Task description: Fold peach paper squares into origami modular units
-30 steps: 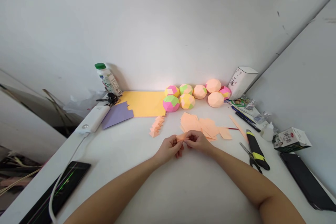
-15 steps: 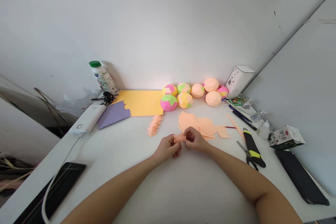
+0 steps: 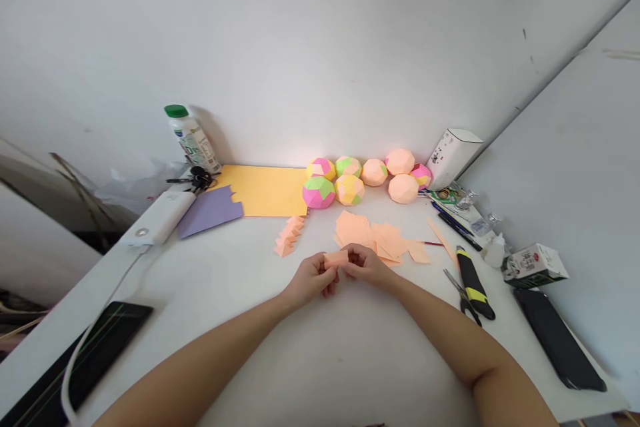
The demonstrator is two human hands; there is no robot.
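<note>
A small peach paper piece [image 3: 336,259] is pinched between my two hands above the white table. My left hand [image 3: 315,276] grips its left end with thumb and fingers. The right end is held by my right hand [image 3: 365,263], fingers closed on the paper. Just beyond my hands lie flat peach paper cut-outs [image 3: 353,229], overlapping in a loose pile. To the left is a row of folded peach paper pieces [image 3: 289,237], nested together. Several faceted paper balls [image 3: 319,192] in peach, pink, green and yellow sit against the wall.
Scissors [image 3: 463,295] and a black-and-yellow cutter [image 3: 475,282] lie at right, near a glue bottle [image 3: 495,251], a small box [image 3: 534,265] and a black phone [image 3: 559,337]. At left are a yellow sheet [image 3: 265,191], purple paper [image 3: 210,211], a white power bank [image 3: 159,219] and a bottle [image 3: 193,140].
The camera view has shifted slightly. The paper piece between my fingers now shows a flatter, wider face; both hands keep their grip on it.
</note>
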